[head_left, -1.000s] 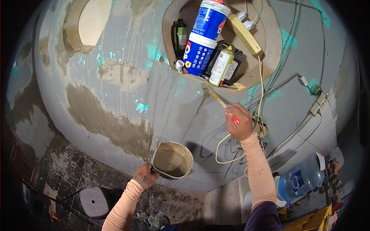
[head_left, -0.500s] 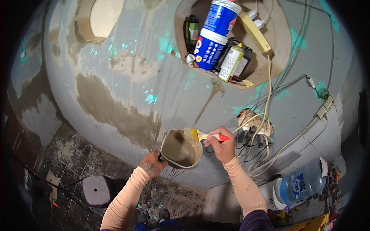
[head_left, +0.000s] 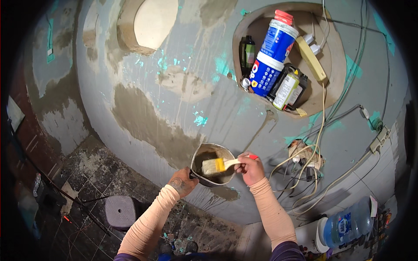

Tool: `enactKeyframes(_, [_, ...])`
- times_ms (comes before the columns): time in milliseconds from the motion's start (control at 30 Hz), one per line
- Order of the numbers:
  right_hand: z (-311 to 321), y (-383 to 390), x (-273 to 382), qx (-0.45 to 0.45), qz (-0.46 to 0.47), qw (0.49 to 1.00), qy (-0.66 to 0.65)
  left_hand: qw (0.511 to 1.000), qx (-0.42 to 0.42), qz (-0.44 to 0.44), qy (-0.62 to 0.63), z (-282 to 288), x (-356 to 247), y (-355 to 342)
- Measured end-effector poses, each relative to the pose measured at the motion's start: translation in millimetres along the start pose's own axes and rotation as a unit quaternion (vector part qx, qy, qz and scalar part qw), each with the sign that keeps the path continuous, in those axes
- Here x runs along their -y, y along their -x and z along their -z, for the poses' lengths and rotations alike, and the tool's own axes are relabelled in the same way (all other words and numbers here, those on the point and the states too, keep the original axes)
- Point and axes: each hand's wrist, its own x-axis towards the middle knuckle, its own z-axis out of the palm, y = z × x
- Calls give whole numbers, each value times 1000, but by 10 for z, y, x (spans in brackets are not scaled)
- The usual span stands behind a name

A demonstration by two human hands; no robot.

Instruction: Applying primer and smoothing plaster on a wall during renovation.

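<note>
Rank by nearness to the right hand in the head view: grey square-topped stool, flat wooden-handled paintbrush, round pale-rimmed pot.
1. Flat wooden-handled paintbrush: gripped in the right hand, bristles pointing left.
2. Round pale-rimmed pot: just left, held at its left side by the left hand.
3. Grey square-topped stool: far off, lower left, on the floor.

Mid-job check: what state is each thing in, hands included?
Pot, open-topped, brownish mix inside
Paintbrush, bristles within the pot's outline; contact with the mix unclear
Left hand, closed at the pot's handle
Right hand, closed on the brush's handle
Blue buckets, stacked
Cream cable, hanging, looped lower down
Wall, patchy, streaked
</note>
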Motion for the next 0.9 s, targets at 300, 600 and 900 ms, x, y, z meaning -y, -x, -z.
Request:
enactKeyframes(300, [-612, -584, 1159, 19, 297, 953, 49, 999, 6, 4, 46, 424, 37, -254])
enactKeyframes(600, [-890, -1012, 1674, 12, 501, 769, 396, 992, -17, 30, 122, 808, -244, -380])
enactKeyframes(900, [-891, -843, 1667, 16, 483, 794, 368, 998, -32, 30, 46, 806, 31, -543])
